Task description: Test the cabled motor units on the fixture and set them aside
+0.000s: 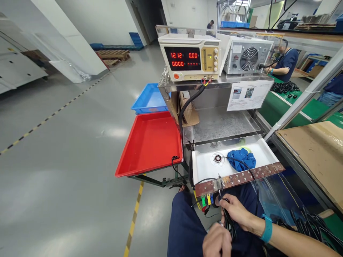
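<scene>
My right hand (236, 211) is closed around a black cable (227, 219), its fingertips at the coloured connectors (207, 200) under a brown terminal strip (241, 177). My left hand (216, 240), low in the picture, is curled into a fist near the same cable; what it holds is hidden. A white tray (203, 165) above the strip carries a blue cloth (242, 159) and a small round part (218, 159) with a black wire running from it.
A power supply (189, 56) showing 12.12 stands on a steel shelf (214, 82) beside a grey fan unit (248, 55). Red tray (150, 142) and blue tray (150, 99) lie left. Another person (284, 62) works at a green bench, back right. More black cables (313, 225) hang at right.
</scene>
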Demonstrator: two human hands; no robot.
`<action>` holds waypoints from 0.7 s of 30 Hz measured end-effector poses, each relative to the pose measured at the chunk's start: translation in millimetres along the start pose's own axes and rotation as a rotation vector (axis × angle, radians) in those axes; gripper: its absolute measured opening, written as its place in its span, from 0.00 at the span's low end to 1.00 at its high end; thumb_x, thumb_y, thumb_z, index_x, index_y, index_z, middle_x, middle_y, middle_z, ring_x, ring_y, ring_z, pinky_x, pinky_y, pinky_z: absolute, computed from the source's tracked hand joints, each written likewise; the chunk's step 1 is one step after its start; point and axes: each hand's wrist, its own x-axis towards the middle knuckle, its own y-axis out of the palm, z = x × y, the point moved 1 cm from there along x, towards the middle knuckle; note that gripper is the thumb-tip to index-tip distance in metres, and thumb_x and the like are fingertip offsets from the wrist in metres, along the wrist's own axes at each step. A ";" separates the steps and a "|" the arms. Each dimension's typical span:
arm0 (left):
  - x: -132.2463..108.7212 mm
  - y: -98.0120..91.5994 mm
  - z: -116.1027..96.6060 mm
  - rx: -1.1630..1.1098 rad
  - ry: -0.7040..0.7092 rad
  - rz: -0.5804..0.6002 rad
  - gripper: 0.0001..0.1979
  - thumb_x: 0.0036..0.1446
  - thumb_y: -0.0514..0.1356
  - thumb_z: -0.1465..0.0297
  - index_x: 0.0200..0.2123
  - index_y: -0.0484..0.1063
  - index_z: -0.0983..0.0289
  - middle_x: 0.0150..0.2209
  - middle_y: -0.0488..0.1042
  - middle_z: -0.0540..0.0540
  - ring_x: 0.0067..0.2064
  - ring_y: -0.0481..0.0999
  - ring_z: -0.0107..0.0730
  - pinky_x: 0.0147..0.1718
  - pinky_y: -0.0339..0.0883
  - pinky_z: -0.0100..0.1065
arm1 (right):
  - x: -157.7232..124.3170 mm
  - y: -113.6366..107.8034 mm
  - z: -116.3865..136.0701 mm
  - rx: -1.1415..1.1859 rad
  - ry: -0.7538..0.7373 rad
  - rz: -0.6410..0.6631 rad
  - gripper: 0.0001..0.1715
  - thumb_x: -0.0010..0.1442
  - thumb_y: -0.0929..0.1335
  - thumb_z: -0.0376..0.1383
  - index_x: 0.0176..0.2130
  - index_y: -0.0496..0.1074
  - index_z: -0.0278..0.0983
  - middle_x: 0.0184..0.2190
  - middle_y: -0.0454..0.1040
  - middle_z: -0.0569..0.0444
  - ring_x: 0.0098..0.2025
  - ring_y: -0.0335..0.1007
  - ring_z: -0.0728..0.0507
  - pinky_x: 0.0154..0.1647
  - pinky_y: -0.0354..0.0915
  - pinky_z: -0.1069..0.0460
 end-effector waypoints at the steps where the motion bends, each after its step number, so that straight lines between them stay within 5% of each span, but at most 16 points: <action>1: 3.7 -4.3 3.8 0.028 -0.099 -0.115 0.22 0.68 0.46 0.62 0.22 0.64 0.60 0.24 0.71 0.55 0.30 0.71 0.35 0.35 0.64 0.39 | 2.7 1.2 -2.2 -0.003 -0.015 -0.026 0.23 0.53 0.69 0.52 0.35 0.61 0.39 0.22 0.64 0.63 0.21 0.66 0.49 0.23 0.61 0.55; 3: 14.3 -6.7 13.2 0.042 -0.332 -0.245 0.19 0.67 0.49 0.57 0.28 0.68 0.60 0.28 0.74 0.55 0.33 0.74 0.38 0.37 0.66 0.39 | 6.4 1.3 -4.9 -0.026 -0.053 -0.083 0.19 0.55 0.69 0.49 0.34 0.63 0.37 0.23 0.65 0.61 0.24 0.64 0.50 0.24 0.60 0.56; 5: 27.2 -1.9 22.2 -0.036 -0.496 -0.230 0.21 0.64 0.52 0.50 0.38 0.72 0.61 0.38 0.79 0.60 0.42 0.78 0.45 0.45 0.68 0.43 | 6.2 -3.0 -1.9 -0.089 -0.063 -0.101 0.17 0.57 0.68 0.48 0.34 0.64 0.36 0.24 0.66 0.60 0.25 0.62 0.51 0.24 0.57 0.57; 9: 51.9 15.5 33.0 -0.344 -0.576 -0.184 0.32 0.61 0.50 0.42 0.46 0.74 0.64 0.51 0.79 0.64 0.57 0.75 0.47 0.57 0.67 0.43 | 0.0 -20.9 33.8 -0.674 -0.126 0.038 0.17 0.63 0.65 0.46 0.30 0.67 0.36 0.22 0.68 0.55 0.25 0.65 0.48 0.27 0.58 0.55; 12: 65.1 30.5 39.9 -0.521 -0.646 -0.155 0.36 0.54 0.50 0.35 0.36 0.71 0.64 0.34 0.81 0.60 0.33 0.80 0.39 0.31 0.72 0.36 | 11.4 -30.3 77.6 -1.261 -0.271 -0.021 0.24 0.66 0.64 0.46 0.23 0.68 0.36 0.23 0.73 0.48 0.30 0.71 0.43 0.34 0.60 0.52; 14: 69.6 40.2 47.4 -0.583 -0.711 -0.180 0.37 0.49 0.50 0.32 0.31 0.67 0.63 0.21 0.75 0.52 0.16 0.67 0.28 0.16 0.56 0.30 | 34.6 -31.2 103.5 -1.467 -0.354 -0.171 0.21 0.67 0.64 0.44 0.29 0.74 0.35 0.31 0.77 0.43 0.37 0.74 0.39 0.39 0.62 0.50; 16: 71.1 47.6 56.6 -0.601 -0.732 -0.219 0.37 0.47 0.50 0.30 0.28 0.63 0.62 0.16 0.69 0.48 0.12 0.56 0.21 0.14 0.45 0.27 | 66.9 -29.6 121.8 -1.604 -0.482 -0.297 0.14 0.66 0.65 0.40 0.43 0.76 0.33 0.43 0.77 0.39 0.48 0.72 0.36 0.47 0.63 0.48; 18: 70.9 51.2 65.2 -0.589 -0.721 -0.234 0.38 0.46 0.49 0.30 0.26 0.62 0.61 0.13 0.67 0.47 0.11 0.55 0.19 0.14 0.42 0.26 | 101.7 -28.7 131.8 -1.707 -0.583 -0.337 0.19 0.64 0.68 0.36 0.52 0.73 0.30 0.53 0.73 0.35 0.57 0.65 0.33 0.55 0.61 0.45; 21: 69.3 49.2 72.9 -0.556 -0.724 -0.225 0.39 0.44 0.47 0.28 0.25 0.62 0.61 0.11 0.66 0.48 0.10 0.53 0.19 0.13 0.40 0.26 | 144.9 -32.0 135.7 -1.729 -0.529 -0.269 0.19 0.63 0.68 0.33 0.52 0.74 0.28 0.53 0.72 0.35 0.60 0.62 0.32 0.59 0.60 0.43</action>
